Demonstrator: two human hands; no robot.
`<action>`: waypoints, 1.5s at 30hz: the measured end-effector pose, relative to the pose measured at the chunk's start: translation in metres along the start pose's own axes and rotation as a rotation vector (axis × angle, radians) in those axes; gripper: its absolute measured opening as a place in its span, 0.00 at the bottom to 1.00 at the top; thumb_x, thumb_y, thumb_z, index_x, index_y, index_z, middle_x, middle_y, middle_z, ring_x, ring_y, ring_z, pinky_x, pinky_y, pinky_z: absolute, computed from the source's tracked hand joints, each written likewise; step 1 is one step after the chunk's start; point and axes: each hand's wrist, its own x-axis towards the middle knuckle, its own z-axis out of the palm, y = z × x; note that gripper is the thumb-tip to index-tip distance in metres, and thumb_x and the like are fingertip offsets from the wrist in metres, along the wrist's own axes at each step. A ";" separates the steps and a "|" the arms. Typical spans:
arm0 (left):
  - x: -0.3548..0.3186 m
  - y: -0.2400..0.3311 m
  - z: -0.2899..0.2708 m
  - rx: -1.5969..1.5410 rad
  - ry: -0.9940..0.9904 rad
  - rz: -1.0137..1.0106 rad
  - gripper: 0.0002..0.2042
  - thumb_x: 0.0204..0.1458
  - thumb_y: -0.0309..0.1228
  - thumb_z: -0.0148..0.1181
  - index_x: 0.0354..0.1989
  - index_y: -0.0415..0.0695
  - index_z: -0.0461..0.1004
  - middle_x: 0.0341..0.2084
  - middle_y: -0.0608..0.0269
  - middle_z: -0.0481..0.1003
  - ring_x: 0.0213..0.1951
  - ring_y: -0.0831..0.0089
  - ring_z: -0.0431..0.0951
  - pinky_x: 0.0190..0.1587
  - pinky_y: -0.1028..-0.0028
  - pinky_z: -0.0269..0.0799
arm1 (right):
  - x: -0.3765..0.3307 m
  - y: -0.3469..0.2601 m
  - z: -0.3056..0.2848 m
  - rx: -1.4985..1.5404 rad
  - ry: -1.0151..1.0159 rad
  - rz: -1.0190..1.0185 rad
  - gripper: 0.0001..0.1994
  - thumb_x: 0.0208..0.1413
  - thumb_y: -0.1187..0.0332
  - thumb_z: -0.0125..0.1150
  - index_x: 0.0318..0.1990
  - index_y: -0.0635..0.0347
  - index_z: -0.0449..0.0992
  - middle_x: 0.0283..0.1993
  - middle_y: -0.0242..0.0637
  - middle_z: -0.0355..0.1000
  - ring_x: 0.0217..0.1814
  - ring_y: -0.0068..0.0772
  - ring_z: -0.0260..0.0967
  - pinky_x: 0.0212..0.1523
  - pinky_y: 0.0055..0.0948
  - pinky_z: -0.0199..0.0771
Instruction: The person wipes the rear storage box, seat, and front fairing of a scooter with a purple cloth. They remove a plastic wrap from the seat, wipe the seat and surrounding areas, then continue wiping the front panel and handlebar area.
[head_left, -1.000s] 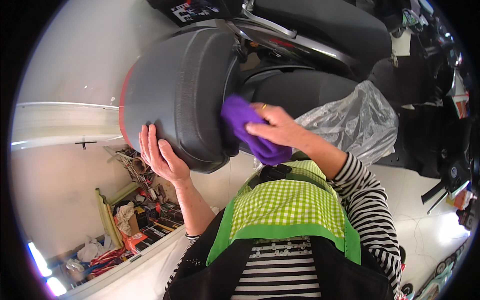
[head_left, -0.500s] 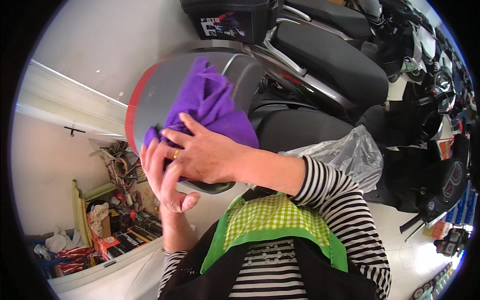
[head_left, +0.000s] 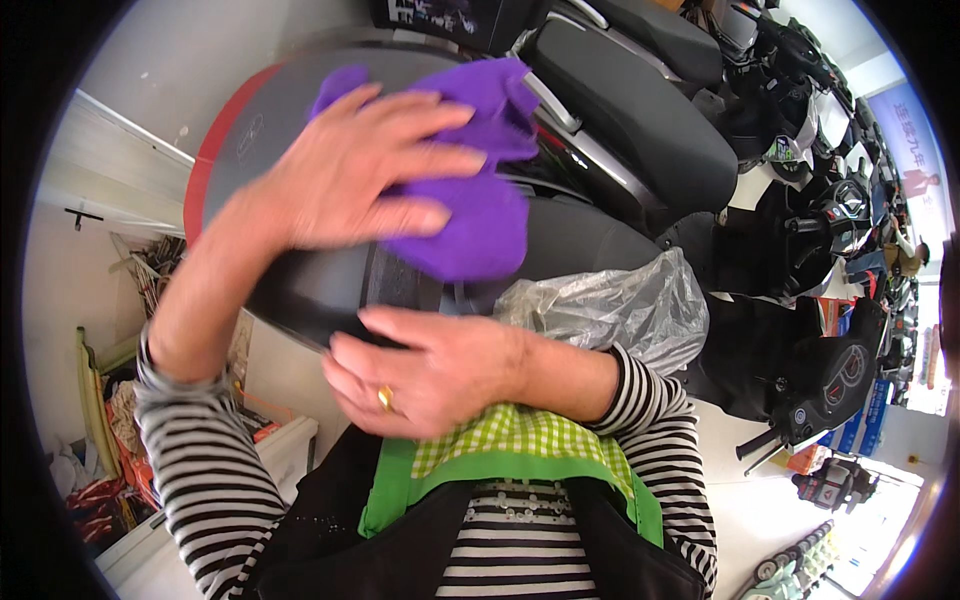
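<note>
A crumpled purple cloth (head_left: 465,215) lies over a grey rounded scooter top case (head_left: 275,125) with a red strip along its left edge. My left hand (head_left: 370,170) rests palm down on the cloth, its fingers stretched out and spread, somewhat blurred. Nearer to me, my right hand (head_left: 430,370) hovers by the near edge of the case, apart from the cloth. A gold ring shows on it; its fingers are loosely bent and spaced, and nothing shows in them.
Clear plastic wrap (head_left: 620,310) covers part of the scooter's black seat (head_left: 580,235). Beyond stands another scooter with a long dark seat (head_left: 640,95) and a black box (head_left: 455,20). More scooters fill the right. Tools and boxes clutter the low left, below a white ledge (head_left: 140,150).
The hands, overlapping before, are now apart. My left hand has moved up onto the cloth, and my right hand has come back toward me. The cloth has shifted right across the case.
</note>
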 end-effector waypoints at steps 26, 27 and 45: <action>-0.222 0.056 0.069 -0.266 0.675 -1.168 0.33 0.60 0.55 0.51 0.66 0.43 0.64 0.69 0.41 0.52 0.68 0.48 0.58 0.69 0.57 0.53 | 0.002 0.018 0.044 0.191 0.085 0.338 0.09 0.46 0.64 0.67 0.37 0.49 0.81 0.46 0.26 0.78 0.51 0.29 0.75 0.60 0.36 0.70; -0.215 0.079 0.082 -0.279 0.754 -1.140 0.34 0.59 0.56 0.52 0.66 0.44 0.64 0.69 0.40 0.51 0.69 0.46 0.55 0.69 0.54 0.51 | 0.001 0.018 0.044 0.188 0.099 0.342 0.08 0.47 0.64 0.66 0.36 0.49 0.82 0.42 0.26 0.79 0.48 0.28 0.76 0.56 0.34 0.72; -0.233 0.061 0.182 -0.189 1.319 -1.299 0.31 0.64 0.45 0.42 0.68 0.34 0.56 0.70 0.42 0.49 0.71 0.51 0.48 0.72 0.54 0.40 | -0.091 -0.032 0.022 0.229 0.360 0.868 0.10 0.58 0.79 0.56 0.47 0.65 0.77 0.52 0.49 0.73 0.59 0.50 0.69 0.60 0.41 0.68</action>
